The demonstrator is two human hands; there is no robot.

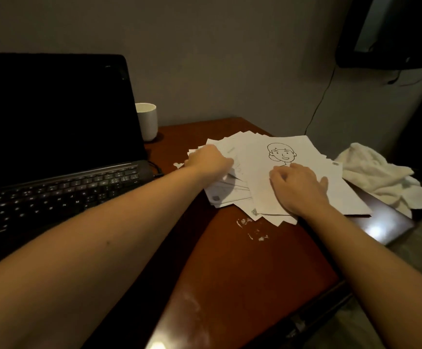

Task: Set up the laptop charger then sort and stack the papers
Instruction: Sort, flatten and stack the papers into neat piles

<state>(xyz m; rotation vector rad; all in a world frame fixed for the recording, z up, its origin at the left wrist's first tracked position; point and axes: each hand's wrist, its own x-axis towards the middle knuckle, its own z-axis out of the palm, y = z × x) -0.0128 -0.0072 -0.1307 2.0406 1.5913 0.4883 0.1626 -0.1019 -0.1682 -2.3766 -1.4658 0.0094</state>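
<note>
A loose, fanned heap of white papers [252,157] lies on the brown table [230,268], right of the open black laptop [53,137]. The top sheet [313,159] shows a line drawing of a head. My left hand [208,161] lies on the heap's left side, its fingers curled down onto the sheets' edges. My right hand [298,185] presses down on the top sheet just below the drawing, fingers bent at the tips. A dark cable [155,170] is plugged in at the laptop's right side.
A white cup [147,120] stands behind the laptop's right corner. A crumpled white cloth [383,177] lies at the table's right edge, next to the papers. A thin black wire [318,104] hangs down the wall behind. The tabletop has chipped spots [251,230].
</note>
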